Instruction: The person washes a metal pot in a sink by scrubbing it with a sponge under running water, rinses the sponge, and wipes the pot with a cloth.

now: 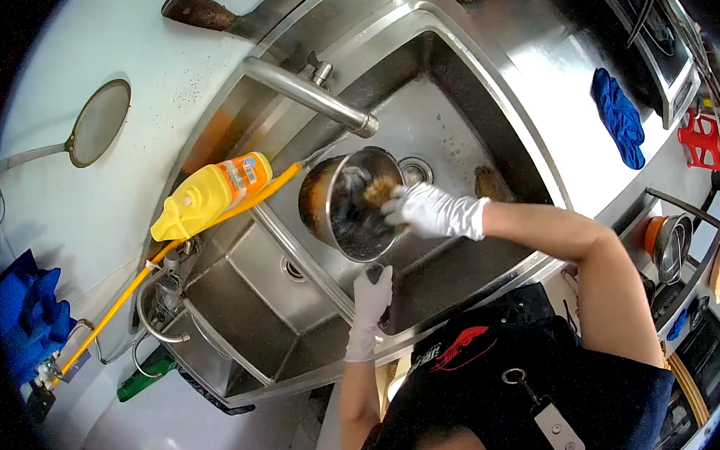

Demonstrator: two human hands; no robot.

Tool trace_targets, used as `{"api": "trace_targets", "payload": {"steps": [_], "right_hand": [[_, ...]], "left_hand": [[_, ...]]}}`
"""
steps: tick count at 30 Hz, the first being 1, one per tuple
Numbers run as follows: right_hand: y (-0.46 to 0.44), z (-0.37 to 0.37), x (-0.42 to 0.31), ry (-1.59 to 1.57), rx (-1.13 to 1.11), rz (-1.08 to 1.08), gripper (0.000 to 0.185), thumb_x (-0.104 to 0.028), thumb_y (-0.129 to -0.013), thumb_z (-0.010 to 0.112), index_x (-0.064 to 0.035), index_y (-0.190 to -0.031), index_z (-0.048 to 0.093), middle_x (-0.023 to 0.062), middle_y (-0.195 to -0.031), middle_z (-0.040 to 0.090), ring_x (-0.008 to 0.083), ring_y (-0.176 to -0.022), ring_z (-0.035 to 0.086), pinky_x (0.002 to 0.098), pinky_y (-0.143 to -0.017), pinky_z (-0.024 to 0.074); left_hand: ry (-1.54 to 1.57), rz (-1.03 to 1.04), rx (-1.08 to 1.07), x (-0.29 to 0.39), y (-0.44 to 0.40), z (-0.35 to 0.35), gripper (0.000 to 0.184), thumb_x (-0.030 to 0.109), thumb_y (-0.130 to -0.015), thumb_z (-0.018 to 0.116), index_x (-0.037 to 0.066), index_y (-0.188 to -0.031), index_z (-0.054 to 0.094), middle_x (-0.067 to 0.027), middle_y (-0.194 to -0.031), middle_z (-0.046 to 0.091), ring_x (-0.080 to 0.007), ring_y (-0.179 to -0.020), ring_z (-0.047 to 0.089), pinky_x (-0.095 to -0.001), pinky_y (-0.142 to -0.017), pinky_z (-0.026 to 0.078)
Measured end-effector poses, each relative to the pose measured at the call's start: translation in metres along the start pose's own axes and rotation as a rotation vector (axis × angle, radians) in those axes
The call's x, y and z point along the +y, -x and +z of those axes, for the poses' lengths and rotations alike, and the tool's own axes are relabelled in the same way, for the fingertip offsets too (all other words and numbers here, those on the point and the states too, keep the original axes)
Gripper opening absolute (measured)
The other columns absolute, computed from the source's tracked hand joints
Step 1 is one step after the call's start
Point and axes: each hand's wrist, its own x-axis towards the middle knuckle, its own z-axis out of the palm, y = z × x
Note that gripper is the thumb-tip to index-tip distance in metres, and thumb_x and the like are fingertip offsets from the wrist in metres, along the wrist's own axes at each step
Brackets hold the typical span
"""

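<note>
A metal pot (pixel 367 239) with a browned, scorched outside is tilted in the larger basin of the steel sink (pixel 461 128). My left hand (pixel 373 302), in a white glove, is closed around the pot's dark handle. My right hand (pixel 433 210), also gloved in white, reaches over the pot's rim, its fingers closed on a brown, rough-looking scrubber (pixel 381 191). Motion blurs the scrubber and fingertips. Water streams from the end of a yellow hose (pixel 283 178) towards the pot. Dark, wet contents partly hide the pot's bottom.
A steel faucet (pixel 311 94) juts over the basin. On the sink's left edge lies a yellow bottle (pixel 210 197). A wooden-handled cleaver (pixel 232 17) and a strainer (pixel 100 124) rest on the counter. A blue cloth (pixel 617 118) lies to the right; a brown object (pixel 489 182) is in the basin.
</note>
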Motion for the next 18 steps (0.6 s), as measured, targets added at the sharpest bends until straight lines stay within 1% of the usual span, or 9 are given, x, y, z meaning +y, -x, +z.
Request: {"api": "trace_targets", "payload": {"steps": [1, 4, 7, 8, 11, 13, 15, 16, 18], "right_hand": [[0.005, -0.001, 0.01, 0.167, -0.016, -0.039, 0.035, -0.005, -0.07, 0.064, -0.0054, -0.105, 0.065, 0.0141, -0.111, 0.062, 0.0294, -0.101, 0.058, 0.0381, -0.088, 0.0471], [0.011, 0.029, -0.007, -0.066, 0.119, 0.119, 0.034, -0.013, -0.073, 0.069, -0.0052, -0.106, 0.065, 0.0111, -0.111, 0.062, 0.0265, -0.103, 0.058, 0.0333, -0.091, 0.0455], [-0.004, 0.024, -0.061, -1.133, 0.148, 0.535, 0.035, -0.01, -0.078, 0.068, -0.0019, -0.111, 0.061, 0.0152, -0.109, 0.063, 0.029, -0.098, 0.06, 0.0343, -0.09, 0.0454], [0.002, 0.027, -0.063, -1.045, 0.232, 0.467, 0.037, -0.008, -0.077, 0.068, -0.0013, -0.112, 0.061, 0.0163, -0.106, 0.063, 0.0297, -0.097, 0.06, 0.035, -0.09, 0.0455], [0.029, 0.04, -0.006, 0.129, 0.24, -0.045, 0.033, -0.003, -0.067, 0.062, -0.003, -0.1, 0.063, 0.0116, -0.104, 0.06, 0.0244, -0.1, 0.056, 0.0318, -0.092, 0.0432], [0.031, 0.033, 0.004, 0.325, 0.041, 0.065, 0.027, -0.009, -0.067, 0.062, -0.0057, -0.094, 0.062, 0.0081, -0.096, 0.058, 0.0255, -0.088, 0.055, 0.0357, -0.086, 0.0425], [0.027, 0.034, -0.019, 0.027, 0.041, 0.141, 0.029, -0.008, -0.07, 0.063, -0.0047, -0.098, 0.062, 0.0079, -0.099, 0.061, 0.0268, -0.094, 0.055, 0.0366, -0.091, 0.0406], [0.027, 0.041, -0.036, -0.213, 0.316, 0.122, 0.032, -0.008, -0.072, 0.065, -0.004, -0.104, 0.062, 0.0095, -0.105, 0.062, 0.0278, -0.101, 0.055, 0.0373, -0.094, 0.04], [0.021, 0.046, -0.044, -0.416, 0.322, 0.179, 0.036, -0.007, -0.07, 0.065, -0.0034, -0.106, 0.062, 0.0107, -0.109, 0.061, 0.0303, -0.105, 0.054, 0.0379, -0.094, 0.0414]], "left_hand": [[0.024, -0.02, -0.012, -0.002, 0.001, 0.0, 0.015, 0.01, -0.087, 0.056, 0.002, -0.078, 0.048, -0.0012, -0.051, 0.045, -0.0117, -0.037, 0.042, -0.0273, -0.036, 0.032], [0.075, -0.072, -0.033, -0.002, -0.003, 0.004, 0.016, 0.01, -0.086, 0.058, 0.002, -0.077, 0.048, -0.001, -0.051, 0.045, -0.0118, -0.037, 0.041, -0.0279, -0.035, 0.032], [0.019, -0.049, -0.111, -0.001, -0.003, 0.015, 0.016, 0.01, -0.086, 0.057, 0.003, -0.076, 0.048, -0.0001, -0.051, 0.043, -0.0116, -0.038, 0.041, -0.0284, -0.035, 0.031], [0.087, -0.054, -0.109, 0.003, 0.0, 0.019, 0.018, 0.011, -0.087, 0.056, 0.005, -0.074, 0.046, 0.0009, -0.051, 0.041, -0.0109, -0.039, 0.04, -0.0282, -0.036, 0.031], [0.131, -0.125, -0.128, 0.003, 0.005, 0.011, 0.022, 0.014, -0.088, 0.055, 0.007, -0.07, 0.043, 0.0014, -0.05, 0.04, -0.0104, -0.038, 0.038, -0.0275, -0.037, 0.031], [0.125, -0.152, -0.124, 0.005, 0.008, 0.013, 0.026, 0.015, -0.088, 0.055, 0.008, -0.068, 0.041, 0.0017, -0.05, 0.038, -0.0104, -0.038, 0.037, -0.0271, -0.038, 0.031], [0.138, -0.151, -0.141, -0.003, 0.005, 0.016, 0.026, 0.015, -0.089, 0.054, 0.008, -0.068, 0.042, 0.0017, -0.051, 0.038, -0.0106, -0.038, 0.037, -0.0273, -0.038, 0.031], [0.152, -0.15, -0.145, 0.0, 0.003, 0.019, 0.026, 0.015, -0.089, 0.054, 0.008, -0.067, 0.042, 0.0016, -0.051, 0.039, -0.0107, -0.038, 0.037, -0.0273, -0.038, 0.031], [0.18, -0.164, -0.149, 0.003, 0.005, 0.022, 0.026, 0.015, -0.089, 0.054, 0.008, -0.067, 0.042, 0.0013, -0.051, 0.039, -0.0109, -0.038, 0.037, -0.0274, -0.038, 0.031]]}}
